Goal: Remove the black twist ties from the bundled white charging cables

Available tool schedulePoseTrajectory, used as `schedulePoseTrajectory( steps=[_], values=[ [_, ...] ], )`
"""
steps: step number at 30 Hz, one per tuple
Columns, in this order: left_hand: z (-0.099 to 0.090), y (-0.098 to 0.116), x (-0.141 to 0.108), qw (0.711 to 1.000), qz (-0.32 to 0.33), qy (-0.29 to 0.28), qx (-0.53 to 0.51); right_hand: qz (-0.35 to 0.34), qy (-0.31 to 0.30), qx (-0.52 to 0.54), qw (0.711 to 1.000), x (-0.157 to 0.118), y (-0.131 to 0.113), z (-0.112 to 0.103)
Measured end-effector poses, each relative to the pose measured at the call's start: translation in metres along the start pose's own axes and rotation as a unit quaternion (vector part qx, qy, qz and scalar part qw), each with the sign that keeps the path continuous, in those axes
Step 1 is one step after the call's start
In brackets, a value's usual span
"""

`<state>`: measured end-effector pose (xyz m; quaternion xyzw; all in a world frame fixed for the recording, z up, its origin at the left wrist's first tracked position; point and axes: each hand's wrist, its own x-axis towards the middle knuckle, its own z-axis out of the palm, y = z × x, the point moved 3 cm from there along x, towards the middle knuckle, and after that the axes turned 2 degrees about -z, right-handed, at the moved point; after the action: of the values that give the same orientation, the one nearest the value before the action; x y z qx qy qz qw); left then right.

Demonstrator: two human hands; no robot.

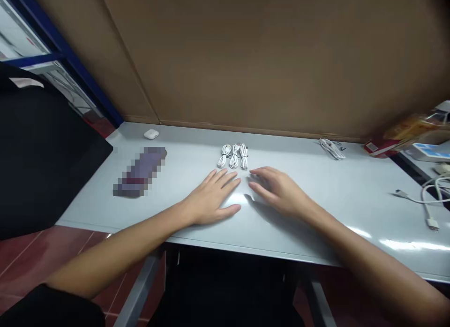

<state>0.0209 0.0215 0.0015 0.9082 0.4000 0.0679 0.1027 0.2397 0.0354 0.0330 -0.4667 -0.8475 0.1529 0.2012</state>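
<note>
My left hand [213, 197] lies flat, palm down, on the grey table [309, 186], fingers spread and holding nothing. My right hand [277, 188] rests beside it, also palm down with loose fingers and nothing in it. Just beyond the fingertips of both hands lie three small bundled white cables [233, 156], side by side, a short gap from the hands.
A small white earbud case [151, 134] and a blurred dark flat object [140, 173] lie at the left. Another white cable bundle [332, 148] sits at the back right. Loose white cables [427, 200] and packets [411, 132] are at the right edge. A brown board wall stands behind.
</note>
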Motion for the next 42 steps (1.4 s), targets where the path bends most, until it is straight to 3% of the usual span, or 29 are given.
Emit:
schedulePoseTrajectory(
  steps=[4,9,13,16,18,20,22,23,25,30,32,35,38,42],
  values=[
    [0.000,-0.001,0.001,1.000,-0.007,-0.006,-0.005,0.086,0.008,0.063,0.994,0.042,0.023,-0.009],
    [-0.001,-0.002,0.001,1.000,-0.006,-0.001,-0.023,0.150,0.008,0.012,0.989,0.081,0.040,0.005],
    [-0.007,-0.002,0.003,0.996,-0.007,0.013,-0.088,0.137,0.024,-0.005,0.990,0.078,0.042,0.009],
    [-0.019,-0.003,0.012,0.967,-0.048,0.051,-0.243,0.091,0.078,-0.014,0.993,0.061,0.040,0.001],
    [-0.025,-0.008,0.022,0.902,-0.119,0.067,-0.410,0.010,0.146,-0.042,0.988,0.048,0.033,-0.007],
    [-0.025,-0.011,0.035,0.791,-0.183,0.049,-0.581,-0.093,0.203,-0.080,0.972,0.036,0.022,-0.013],
    [-0.024,-0.009,0.046,0.675,-0.174,-0.002,-0.717,-0.184,0.236,-0.114,0.947,0.028,0.011,-0.013],
    [-0.022,-0.007,0.050,0.638,-0.157,-0.033,-0.753,-0.219,0.245,-0.131,0.935,0.026,0.006,-0.013],
    [-0.018,-0.005,0.054,0.605,-0.136,-0.050,-0.783,-0.264,0.254,-0.163,0.916,0.024,0.000,-0.010],
    [-0.004,-0.008,0.051,0.638,-0.141,0.033,-0.756,-0.251,0.267,-0.180,0.913,0.026,-0.001,-0.006],
    [-0.002,-0.010,0.051,0.673,-0.134,0.070,-0.724,-0.220,0.270,-0.159,0.924,0.027,-0.001,-0.005],
    [-0.005,-0.014,0.052,0.752,-0.099,0.127,-0.639,-0.144,0.249,-0.055,0.956,0.027,-0.003,-0.003],
    [-0.012,-0.019,0.051,0.817,-0.062,0.195,-0.539,-0.059,0.184,0.106,0.976,0.028,-0.003,0.003],
    [-0.018,-0.023,0.045,0.869,-0.045,0.293,-0.395,0.029,0.030,0.256,0.966,0.028,-0.003,0.011]
  ],
)
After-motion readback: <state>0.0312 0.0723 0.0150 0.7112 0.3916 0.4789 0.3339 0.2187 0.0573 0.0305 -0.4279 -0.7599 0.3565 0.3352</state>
